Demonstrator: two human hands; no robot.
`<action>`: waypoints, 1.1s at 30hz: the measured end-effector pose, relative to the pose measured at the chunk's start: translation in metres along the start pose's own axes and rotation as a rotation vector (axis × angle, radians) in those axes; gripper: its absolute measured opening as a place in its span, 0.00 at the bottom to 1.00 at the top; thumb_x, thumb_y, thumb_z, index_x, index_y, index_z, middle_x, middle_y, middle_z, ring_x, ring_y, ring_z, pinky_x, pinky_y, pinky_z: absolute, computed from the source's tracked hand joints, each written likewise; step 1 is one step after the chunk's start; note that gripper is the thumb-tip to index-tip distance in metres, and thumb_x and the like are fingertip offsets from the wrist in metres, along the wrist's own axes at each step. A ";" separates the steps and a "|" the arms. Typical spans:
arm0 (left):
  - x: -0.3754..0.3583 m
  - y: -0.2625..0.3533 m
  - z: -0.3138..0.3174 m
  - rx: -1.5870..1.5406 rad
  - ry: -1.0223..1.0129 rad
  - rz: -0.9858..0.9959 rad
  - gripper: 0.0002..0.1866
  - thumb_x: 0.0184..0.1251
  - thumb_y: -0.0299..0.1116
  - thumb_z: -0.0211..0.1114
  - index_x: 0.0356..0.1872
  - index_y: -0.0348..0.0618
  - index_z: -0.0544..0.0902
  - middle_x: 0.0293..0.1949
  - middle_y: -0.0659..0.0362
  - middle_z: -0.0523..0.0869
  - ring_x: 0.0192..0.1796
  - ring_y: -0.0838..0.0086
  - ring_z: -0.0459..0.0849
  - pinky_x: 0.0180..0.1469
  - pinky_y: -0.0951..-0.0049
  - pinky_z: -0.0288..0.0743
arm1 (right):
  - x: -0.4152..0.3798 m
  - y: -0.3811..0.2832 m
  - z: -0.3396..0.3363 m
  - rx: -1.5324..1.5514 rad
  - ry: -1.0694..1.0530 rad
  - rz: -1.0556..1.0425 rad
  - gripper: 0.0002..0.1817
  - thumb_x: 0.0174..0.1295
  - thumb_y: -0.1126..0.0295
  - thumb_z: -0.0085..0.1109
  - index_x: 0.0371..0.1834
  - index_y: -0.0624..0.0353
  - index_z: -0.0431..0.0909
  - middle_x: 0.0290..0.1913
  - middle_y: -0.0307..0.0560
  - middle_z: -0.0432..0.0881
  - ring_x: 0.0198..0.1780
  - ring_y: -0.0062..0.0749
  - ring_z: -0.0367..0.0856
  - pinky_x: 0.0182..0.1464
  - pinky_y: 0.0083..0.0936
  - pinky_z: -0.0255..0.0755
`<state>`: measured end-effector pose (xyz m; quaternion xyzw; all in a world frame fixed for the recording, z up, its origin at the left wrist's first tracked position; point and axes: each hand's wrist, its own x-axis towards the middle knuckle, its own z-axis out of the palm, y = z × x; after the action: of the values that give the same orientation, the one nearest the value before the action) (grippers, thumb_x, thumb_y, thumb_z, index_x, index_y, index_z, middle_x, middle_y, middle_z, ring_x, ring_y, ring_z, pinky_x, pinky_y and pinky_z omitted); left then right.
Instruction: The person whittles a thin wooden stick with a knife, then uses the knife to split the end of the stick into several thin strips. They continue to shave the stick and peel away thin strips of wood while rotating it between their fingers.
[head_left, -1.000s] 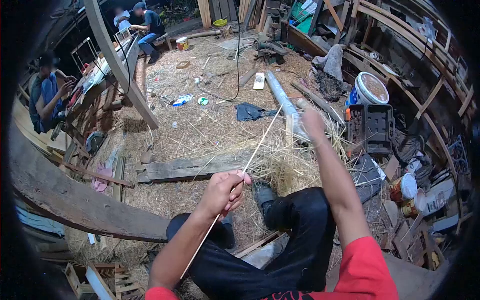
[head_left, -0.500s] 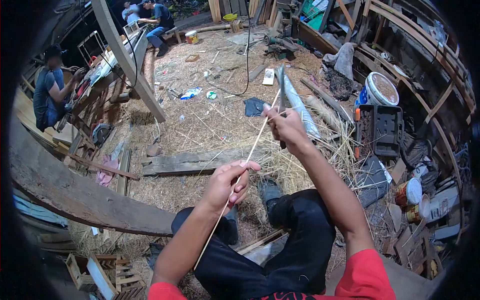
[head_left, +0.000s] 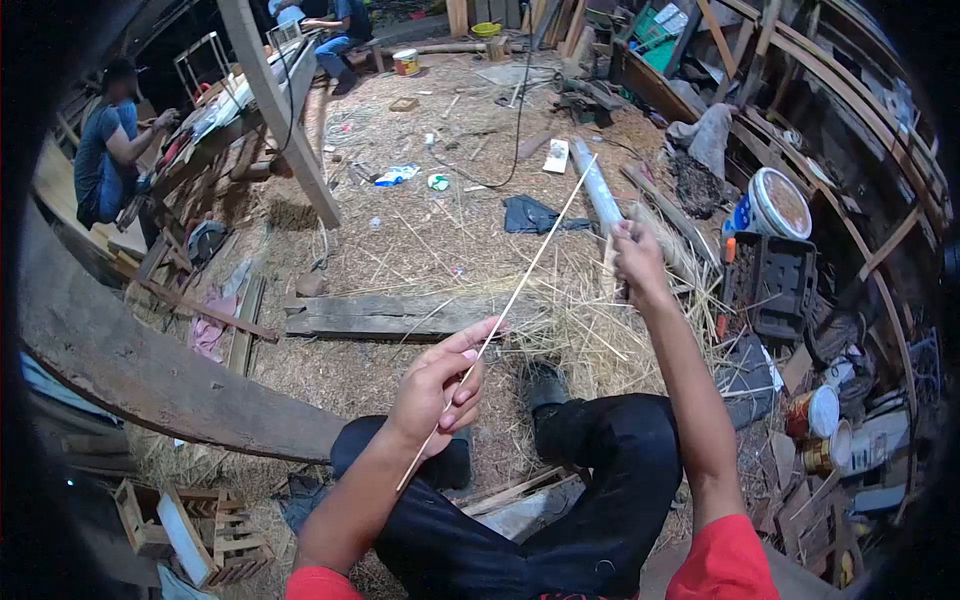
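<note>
Holding a thin strip (head_left: 540,250) loosely in the left hand (head_left: 435,390), fingers half curled.
Slanting from the left wrist to well ahead of that hand. Extending the right hand (head_left: 642,260), fingers curled in, apart from the strip; cannot tell what is in it. Visible beyond: straw (head_left: 605,345) below the right hand, a tube (head_left: 596,183) just past it, a beam (head_left: 395,316) ahead of the left.

Long, thin, pale strip (head_left: 520,287), nearly straight, aslant through the left fingers (head_left: 448,366).
</note>
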<state>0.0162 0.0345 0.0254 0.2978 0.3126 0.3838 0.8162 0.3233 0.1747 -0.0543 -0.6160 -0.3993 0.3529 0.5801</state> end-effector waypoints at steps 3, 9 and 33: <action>0.002 0.002 -0.008 -0.086 -0.048 0.033 0.28 0.74 0.27 0.40 0.74 0.41 0.59 0.19 0.65 0.66 0.11 0.84 0.59 0.11 0.84 0.55 | -0.004 -0.016 -0.017 -0.355 0.219 -0.211 0.22 0.62 0.74 0.56 0.60 0.63 0.67 0.45 0.54 0.81 0.39 0.36 0.81 0.40 0.30 0.75; 0.004 0.009 -0.016 -0.386 -0.156 0.012 0.30 0.72 0.26 0.40 0.76 0.45 0.54 0.17 0.65 0.64 0.10 0.83 0.59 0.10 0.81 0.55 | -0.017 -0.011 -0.022 -0.719 0.079 -0.531 0.30 0.66 0.72 0.49 0.72 0.65 0.59 0.60 0.69 0.75 0.55 0.55 0.79 0.58 0.39 0.70; 0.005 -0.004 0.003 -0.221 -0.155 0.069 0.32 0.69 0.27 0.40 0.77 0.47 0.54 0.16 0.65 0.63 0.10 0.83 0.57 0.11 0.83 0.54 | -0.112 -0.097 0.062 0.254 -0.437 -0.111 0.20 0.65 0.63 0.65 0.53 0.64 0.76 0.28 0.36 0.81 0.21 0.10 0.68 0.21 0.13 0.58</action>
<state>0.0224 0.0362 0.0228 0.2453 0.1940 0.4198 0.8520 0.2111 0.1016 0.0345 -0.4246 -0.5008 0.4924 0.5714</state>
